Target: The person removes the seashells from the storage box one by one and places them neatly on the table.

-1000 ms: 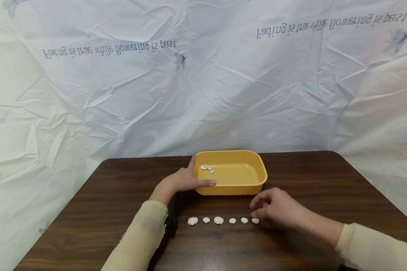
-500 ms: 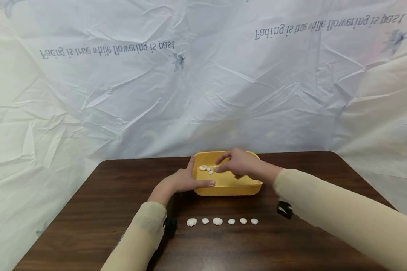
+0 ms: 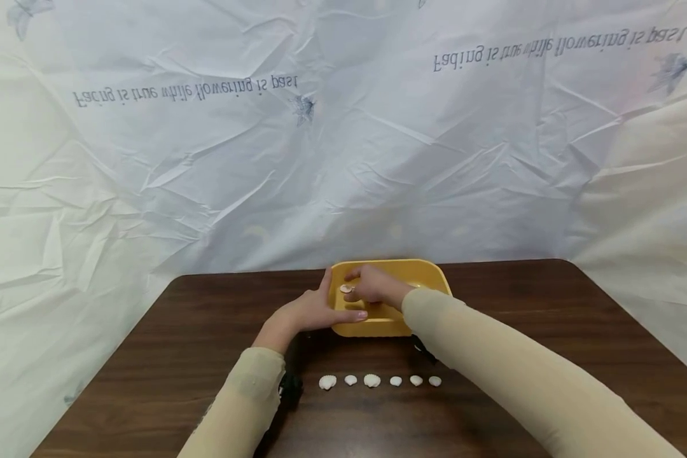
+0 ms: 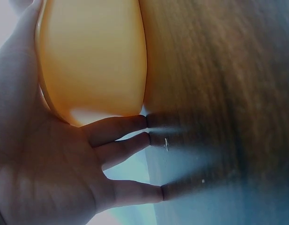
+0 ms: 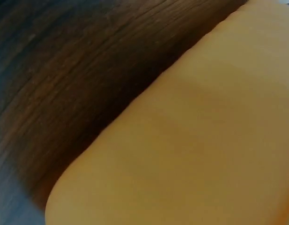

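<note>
A yellow plastic tub (image 3: 432, 275) stands at the back of the table. My left hand (image 3: 309, 310) lies against its left end, thumb along the near rim; in the left wrist view, straight, spread fingers (image 4: 121, 151) touch the tabletop. Inside the tub my right hand (image 3: 373, 285) reaches down at the left side, index finger and thumb apart near a white seashell (image 3: 346, 289). Part of the tub floor is hidden by that hand. The right wrist view has only the tub's outer wall (image 5: 181, 150) and the table, no fingers.
Several white seashells, among them a ribbed scallop shell (image 3: 372, 380), lie in a row in front of the tub on the dark wooden table (image 3: 166, 381). A wrinkled white sheet (image 3: 343, 159) hangs behind the table.
My right hand has gone from the right end of the shell row into the tub, then further left to the shells there. The left hand has stayed at the tub's left end.
</note>
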Tool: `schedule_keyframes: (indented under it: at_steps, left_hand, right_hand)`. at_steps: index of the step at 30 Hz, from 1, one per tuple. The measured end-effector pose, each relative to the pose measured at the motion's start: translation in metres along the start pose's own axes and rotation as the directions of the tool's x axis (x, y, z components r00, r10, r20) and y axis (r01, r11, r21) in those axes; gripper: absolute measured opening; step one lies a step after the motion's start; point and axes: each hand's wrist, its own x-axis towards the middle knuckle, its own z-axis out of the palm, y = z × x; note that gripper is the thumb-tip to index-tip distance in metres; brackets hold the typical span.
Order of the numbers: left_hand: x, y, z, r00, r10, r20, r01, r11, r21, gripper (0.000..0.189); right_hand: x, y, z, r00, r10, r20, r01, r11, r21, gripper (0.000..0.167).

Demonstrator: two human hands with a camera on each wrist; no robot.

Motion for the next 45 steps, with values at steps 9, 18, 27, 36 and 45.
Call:
schedule_keyframes:
  at_steps: [9,18,27,36,45]
  left_hand:
    - [0.003,0.0,0.0,1.0,-0.016,-0.009,0.016,1.0,0.021,0.141]
    - [0.003,0.0,-0.001,1.0,-0.005,-0.016,0.005,1.0,0.03,0.14]
    - [0.003,-0.003,0.001,1.0,-0.007,-0.011,0.008,1.0,0.019,0.142]
    - [0.005,-0.001,0.001,1.0,-0.009,-0.011,0.009,1.0,0.029,0.142]
    - [0.004,-0.001,0.0,1.0,-0.015,-0.004,0.015,1.0,0.013,0.144]
  right_hand:
    - [0.004,0.011,0.0,0.995,-0.079,-0.066,0.077,0.997,-0.027,0.048]
    - [0.012,0.009,0.01,0.977,-0.18,-0.111,0.162,0.975,-0.151,0.032]
    - [0.019,0.002,0.021,0.967,-0.232,-0.106,0.21,0.96,-0.185,0.015]
    - [0.019,0.001,0.018,0.974,-0.219,-0.061,0.203,0.959,-0.199,0.029]
    - [0.008,-0.004,0.003,0.977,-0.208,-0.034,0.198,0.962,-0.19,0.027]
